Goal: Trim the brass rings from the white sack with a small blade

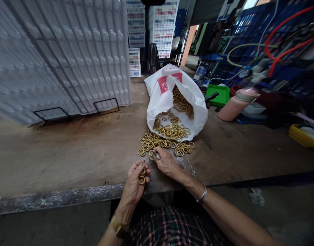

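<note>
Several brass-coloured rings [142,179] are gripped in the curled fingers of my left hand [134,179], just above the table's front edge. My right hand [166,163] reaches to the near side of a loose pile of the same rings [181,147], its thumb and fingers pinched on a ring [151,157]. Something small and whitish shows at those fingertips, too small to make out. Behind the pile, a white plastic sack [157,102] with red print lies on its side, its mouth facing me. More rings spill out of it onto the table.
Stacked clear ribbed plastic trays [103,61] stand at the left of the wooden table [69,157], near black wire stands [107,106]. To the right are a pink bottle [235,106], a green tray [218,95] and a yellow container [303,138]. White crates [163,30] rise behind.
</note>
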Demonstrator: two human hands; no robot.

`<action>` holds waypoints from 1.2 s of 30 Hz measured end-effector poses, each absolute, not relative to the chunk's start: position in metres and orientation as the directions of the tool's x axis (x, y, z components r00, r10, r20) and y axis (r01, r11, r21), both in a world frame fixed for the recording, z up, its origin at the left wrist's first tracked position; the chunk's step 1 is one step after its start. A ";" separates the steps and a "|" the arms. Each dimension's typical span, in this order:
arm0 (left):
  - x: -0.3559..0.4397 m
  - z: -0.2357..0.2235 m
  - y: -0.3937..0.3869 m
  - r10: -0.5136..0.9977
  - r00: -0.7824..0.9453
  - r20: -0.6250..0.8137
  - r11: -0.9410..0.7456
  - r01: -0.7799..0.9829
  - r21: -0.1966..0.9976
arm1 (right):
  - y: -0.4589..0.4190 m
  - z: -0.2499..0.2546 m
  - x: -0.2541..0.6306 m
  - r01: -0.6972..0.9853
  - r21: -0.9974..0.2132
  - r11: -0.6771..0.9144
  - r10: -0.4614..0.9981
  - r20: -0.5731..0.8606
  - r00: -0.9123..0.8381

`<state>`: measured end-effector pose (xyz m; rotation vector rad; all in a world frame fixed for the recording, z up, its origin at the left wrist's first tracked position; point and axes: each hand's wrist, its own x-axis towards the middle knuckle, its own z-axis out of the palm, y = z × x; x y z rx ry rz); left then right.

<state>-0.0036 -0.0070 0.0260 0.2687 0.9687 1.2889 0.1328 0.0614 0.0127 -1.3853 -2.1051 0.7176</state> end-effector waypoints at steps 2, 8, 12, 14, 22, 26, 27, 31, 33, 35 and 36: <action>0.000 0.026 -0.007 0.898 -0.060 -0.435 0.301 -0.638 0.709 | 0.057 0.017 0.132 0.553 -0.773 0.311 0.935 0.146 -0.323; 0.006 0.023 -0.006 0.926 -0.059 -0.372 0.292 -0.511 0.808 | 0.048 0.028 0.127 0.374 -0.907 0.196 0.937 0.061 -0.343; 0.005 0.019 -0.005 0.937 -0.152 -0.316 0.270 -0.262 0.927 | 0.049 0.029 0.125 0.358 -0.925 0.131 0.930 -0.010 -0.367; 0.004 0.019 -0.006 0.946 -0.189 -0.264 0.245 -0.116 0.962 | 0.050 0.028 0.124 0.400 -0.906 0.140 0.933 -0.014 -0.359; 0.003 0.020 -0.008 0.934 0.056 -0.354 0.354 -0.293 0.888 | 0.047 0.032 0.123 0.479 -0.868 0.133 0.941 -0.042 -0.337; 0.003 0.019 -0.007 0.943 0.060 -0.328 0.331 -0.294 0.897 | 0.047 0.031 0.124 0.458 -0.880 0.128 0.933 -0.050 -0.357; 0.003 0.019 -0.008 0.946 0.057 -0.320 0.323 -0.282 0.903 | 0.047 0.030 0.124 0.449 -0.883 0.133 0.932 -0.043 -0.360; 0.003 0.020 -0.009 0.954 0.056 -0.293 0.298 -0.239 0.924 | 0.049 0.027 0.124 0.418 -0.894 0.160 0.932 -0.003 -0.363; 0.002 0.020 -0.009 0.955 0.055 -0.291 0.296 -0.234 0.926 | 0.049 0.026 0.124 0.402 -0.900 0.169 0.930 0.010 -0.368; 0.002 0.020 -0.010 0.956 0.060 -0.286 0.292 -0.232 0.928 | 0.050 0.024 0.125 0.382 -0.909 0.165 0.927 0.011 -0.376; 0.002 0.020 -0.010 0.957 0.063 -0.284 0.290 -0.232 0.928 | 0.050 0.023 0.125 0.384 -0.909 0.162 0.928 0.007 -0.374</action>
